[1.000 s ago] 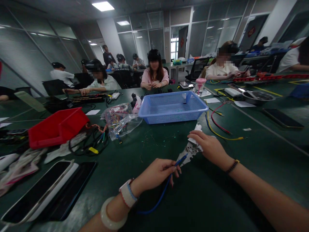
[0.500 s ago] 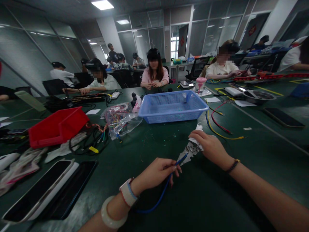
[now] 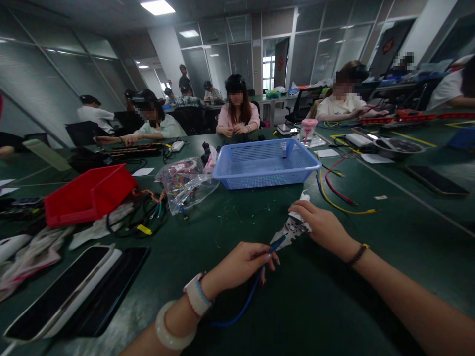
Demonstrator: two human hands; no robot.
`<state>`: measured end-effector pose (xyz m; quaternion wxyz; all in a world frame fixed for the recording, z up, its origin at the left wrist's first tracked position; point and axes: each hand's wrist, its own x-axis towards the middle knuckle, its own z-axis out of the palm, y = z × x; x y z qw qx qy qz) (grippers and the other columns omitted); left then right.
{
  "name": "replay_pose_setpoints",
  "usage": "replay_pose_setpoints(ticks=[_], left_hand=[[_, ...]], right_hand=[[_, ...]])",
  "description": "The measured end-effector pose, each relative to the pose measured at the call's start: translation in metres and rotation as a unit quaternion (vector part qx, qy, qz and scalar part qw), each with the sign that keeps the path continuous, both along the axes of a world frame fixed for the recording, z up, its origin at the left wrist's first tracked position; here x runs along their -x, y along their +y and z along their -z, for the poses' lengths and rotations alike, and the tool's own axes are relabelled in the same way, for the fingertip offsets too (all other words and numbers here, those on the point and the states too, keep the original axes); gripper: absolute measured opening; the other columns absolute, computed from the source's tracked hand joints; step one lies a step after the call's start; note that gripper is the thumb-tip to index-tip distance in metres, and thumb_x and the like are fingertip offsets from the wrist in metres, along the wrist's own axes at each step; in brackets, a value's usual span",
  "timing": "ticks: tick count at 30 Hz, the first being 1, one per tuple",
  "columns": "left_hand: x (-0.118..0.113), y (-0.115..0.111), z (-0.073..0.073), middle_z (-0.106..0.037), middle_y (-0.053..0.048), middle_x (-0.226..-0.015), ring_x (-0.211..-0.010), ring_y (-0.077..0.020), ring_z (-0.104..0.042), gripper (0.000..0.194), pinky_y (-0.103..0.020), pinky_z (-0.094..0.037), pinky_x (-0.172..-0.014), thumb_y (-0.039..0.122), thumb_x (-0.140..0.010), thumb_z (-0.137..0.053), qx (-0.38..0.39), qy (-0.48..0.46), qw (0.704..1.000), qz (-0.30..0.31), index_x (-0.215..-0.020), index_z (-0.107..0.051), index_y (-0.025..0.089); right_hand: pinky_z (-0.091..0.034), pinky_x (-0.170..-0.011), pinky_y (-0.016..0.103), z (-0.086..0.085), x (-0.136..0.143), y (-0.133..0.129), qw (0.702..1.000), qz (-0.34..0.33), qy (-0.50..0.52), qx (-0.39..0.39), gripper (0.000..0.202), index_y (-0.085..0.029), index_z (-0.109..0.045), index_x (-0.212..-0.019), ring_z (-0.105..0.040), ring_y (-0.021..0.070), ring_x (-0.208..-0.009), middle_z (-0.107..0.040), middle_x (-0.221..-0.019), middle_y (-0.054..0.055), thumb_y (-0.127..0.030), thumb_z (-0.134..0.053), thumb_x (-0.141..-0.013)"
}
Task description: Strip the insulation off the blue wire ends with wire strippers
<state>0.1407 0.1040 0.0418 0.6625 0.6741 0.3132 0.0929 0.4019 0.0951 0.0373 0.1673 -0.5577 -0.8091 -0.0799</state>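
Observation:
Between thumb and fingers, my left hand (image 3: 243,264) pinches a blue wire (image 3: 248,305) near its upper end. The wire's tail curves down and left over the dark green tabletop (image 3: 319,301). My right hand (image 3: 321,222) is wrapped around the white-covered handles of metal wire strippers (image 3: 293,230), whose holed jaws point down and left. The blue wire's end lies at the jaws, which look nearly closed around it; how deep it sits there I cannot tell. Small wire scraps (image 3: 237,215) are scattered beyond my hands.
A blue basket (image 3: 265,180) stands ahead, with a plastic bag of wires (image 3: 187,183) and a red bin (image 3: 89,195) to its left. Phones (image 3: 107,291) lie at near left. Yellow and red wires (image 3: 339,205) lie at right. Several people sit around the tables.
The strippers' jaws have drawn slightly closer together at the blue wire's end. My left hand has hardly moved and keeps its pinch on the wire.

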Motion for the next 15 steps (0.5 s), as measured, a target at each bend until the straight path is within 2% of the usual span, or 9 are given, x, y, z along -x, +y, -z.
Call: replay_pose_setpoints(ticks=[9,15], left_hand=[[-0.0004,-0.0004,-0.0012,-0.063,-0.003,-0.087,-0.06,-0.0079,-0.057,0.021,-0.022,-0.047,-0.06,0.029,-0.093,-0.048,0.005,-0.004,1.0,-0.001,-0.101,-0.062,0.015],[-0.0004,-0.0005,-0.0028,-0.063,-0.002,-0.086,-0.061,-0.0084,-0.058,0.022,-0.022,-0.046,-0.06,0.029,-0.093,-0.049,0.006,-0.002,1.0,0.001,-0.101,-0.062,0.015]], right_hand=[[-0.048,-0.068,0.029,0.0004,-0.0006,0.0,1.0,-0.018,0.015,0.008,0.038,-0.021,-0.053,-0.115,-0.063,0.0149,-0.077,-0.06,-0.119,0.008,-0.008,-0.052,-0.079],[-0.048,-0.069,0.03,-0.0028,0.0,-0.0006,1.0,0.003,-0.008,-0.004,0.033,-0.019,-0.055,-0.109,-0.063,0.0189,-0.082,-0.06,-0.114,0.009,-0.009,-0.053,-0.078]])
